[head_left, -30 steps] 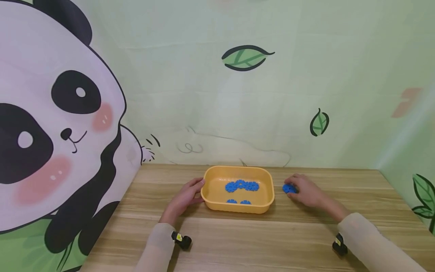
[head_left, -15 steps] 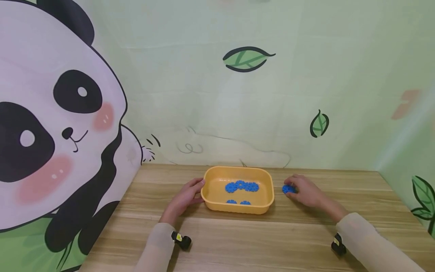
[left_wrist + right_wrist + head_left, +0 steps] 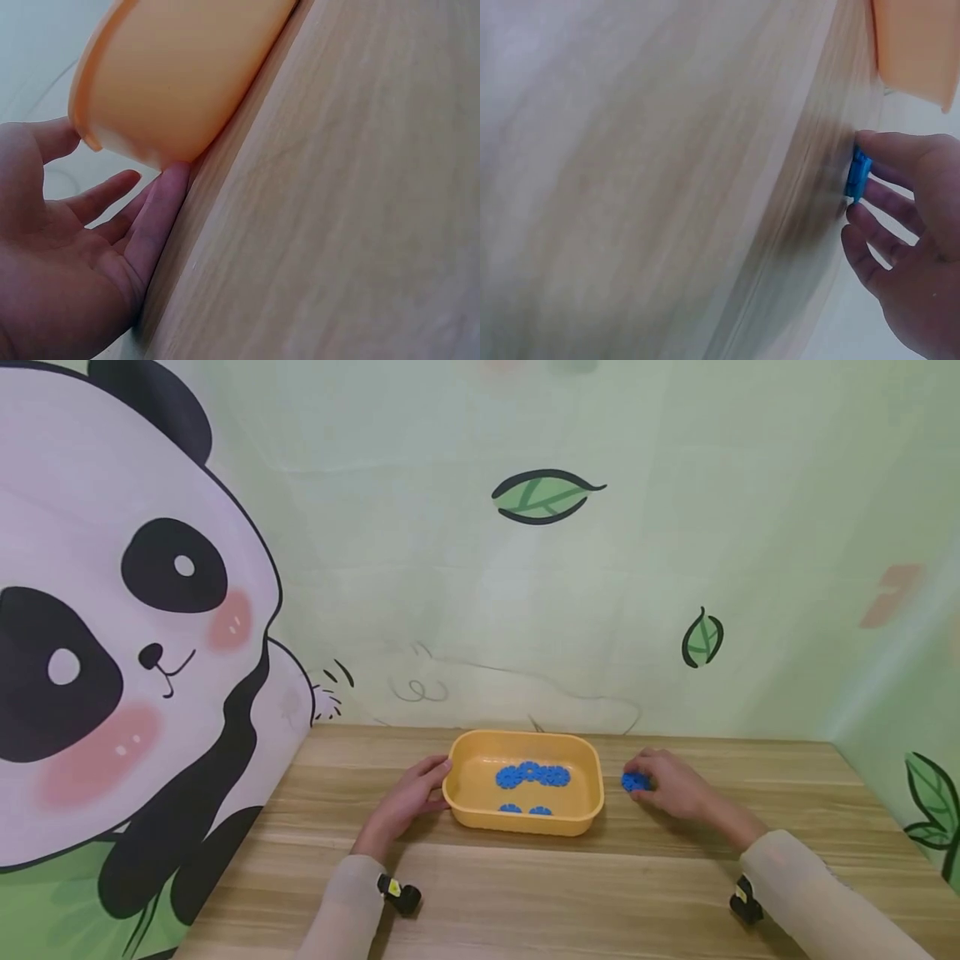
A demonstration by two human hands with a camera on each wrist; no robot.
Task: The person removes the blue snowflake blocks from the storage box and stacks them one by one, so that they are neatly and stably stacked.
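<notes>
Pinching a blue snowflake disc (image 3: pixel 635 782) right of the yellow tray (image 3: pixel 525 825), the right hand (image 3: pixel 673 783) barely moved — disc still outside — while the left hand (image 3: pixel 405 795), loosely relaxed, touched the tray's left end.

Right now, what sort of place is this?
Probably a children's play area, or a set dressed as one: cartoon panda backdrop, wood-grain table, yellow tray holding blue flower-shaped pieces.

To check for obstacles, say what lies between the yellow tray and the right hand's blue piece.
The head view shows only bare wooden tabletop between the yellow tray and the blue piece.
</notes>
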